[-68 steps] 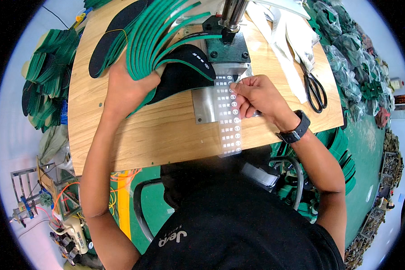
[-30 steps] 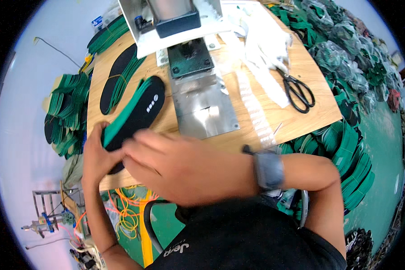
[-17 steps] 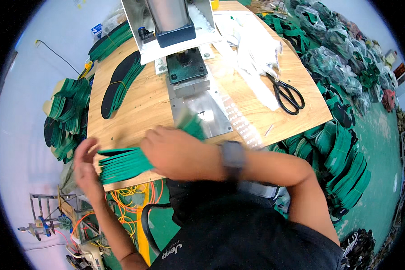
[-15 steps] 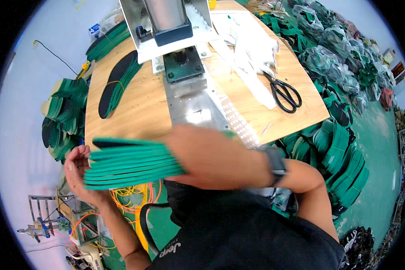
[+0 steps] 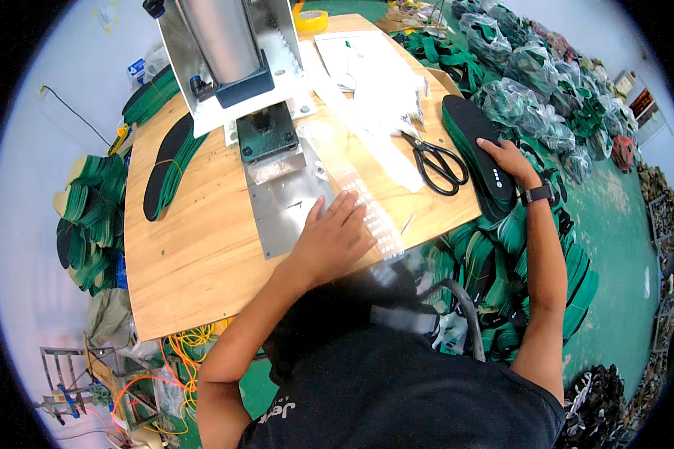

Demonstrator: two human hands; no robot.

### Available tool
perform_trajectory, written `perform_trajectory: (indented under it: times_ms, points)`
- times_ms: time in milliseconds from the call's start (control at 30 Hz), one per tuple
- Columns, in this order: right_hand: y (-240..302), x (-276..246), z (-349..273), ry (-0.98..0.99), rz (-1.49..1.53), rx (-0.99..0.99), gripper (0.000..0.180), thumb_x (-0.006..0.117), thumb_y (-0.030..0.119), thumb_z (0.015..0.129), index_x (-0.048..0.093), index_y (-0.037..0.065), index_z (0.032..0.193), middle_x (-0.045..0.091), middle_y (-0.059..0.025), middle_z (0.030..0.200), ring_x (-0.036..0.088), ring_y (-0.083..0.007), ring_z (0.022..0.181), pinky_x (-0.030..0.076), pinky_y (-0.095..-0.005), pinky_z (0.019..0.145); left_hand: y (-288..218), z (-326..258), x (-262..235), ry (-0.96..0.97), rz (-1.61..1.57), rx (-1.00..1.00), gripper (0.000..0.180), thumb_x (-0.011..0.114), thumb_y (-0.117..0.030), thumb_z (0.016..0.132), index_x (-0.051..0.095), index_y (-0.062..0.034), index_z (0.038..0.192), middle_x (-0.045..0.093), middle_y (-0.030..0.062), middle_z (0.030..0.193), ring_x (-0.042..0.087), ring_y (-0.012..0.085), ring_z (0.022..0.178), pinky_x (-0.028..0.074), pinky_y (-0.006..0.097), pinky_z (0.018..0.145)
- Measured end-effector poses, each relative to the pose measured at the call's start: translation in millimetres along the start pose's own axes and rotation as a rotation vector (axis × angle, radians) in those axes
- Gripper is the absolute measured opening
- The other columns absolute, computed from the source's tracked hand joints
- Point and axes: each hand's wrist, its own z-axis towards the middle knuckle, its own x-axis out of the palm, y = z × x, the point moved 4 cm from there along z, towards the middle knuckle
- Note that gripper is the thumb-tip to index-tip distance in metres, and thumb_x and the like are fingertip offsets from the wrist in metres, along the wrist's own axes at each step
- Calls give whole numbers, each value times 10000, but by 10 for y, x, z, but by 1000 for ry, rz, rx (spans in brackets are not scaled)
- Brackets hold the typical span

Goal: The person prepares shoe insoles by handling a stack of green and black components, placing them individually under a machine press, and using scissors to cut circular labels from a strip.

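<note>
My right hand grips a thick stack of insoles, black on top with green layers beneath, at the table's right edge. Its thumb lies on the top insole; the fingers under the far side are hidden. My left hand is open, fingers stretched out, lying over the metal base plate and the edge of a clear strip of small white stickers. Behind that plate stands a press with a dark block under a metal cylinder. Black-handled scissors lie between my hands.
A banded insole bundle lies on the table's left side. White sheets and a yellow tape roll are toward the back. Insole piles stand left and below right; bagged goods cover the floor at right.
The insole stack has gone from in front of me on the left to the table's right edge in my right hand. My left hand has let go and come to the plate. The view has shifted.
</note>
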Motion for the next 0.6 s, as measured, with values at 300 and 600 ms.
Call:
perform_trajectory:
  times_ms: [300, 600]
  points:
    - [1455, 1579, -849, -70, -350, -622, 354, 659, 269, 829, 584, -28, 1005, 624, -201, 933, 612, -344, 738, 512, -401, 669, 46, 34, 5, 88, -4, 95, 555, 521, -352, 916, 431, 14, 1323, 343, 214, 1441, 264, 336, 1382, 191, 486, 1129]
    - [1568, 2290, -497, -55, -316, -839, 86, 554, 102, 858, 552, 17, 871, 583, -212, 814, 572, -409, 764, 460, -466, 665, 561, -569, -758, -288, -102, -56, 325, 611, -113, 835, 589, -52, 1154, 604, 148, 1187, 564, 321, 1117, 457, 414, 945]
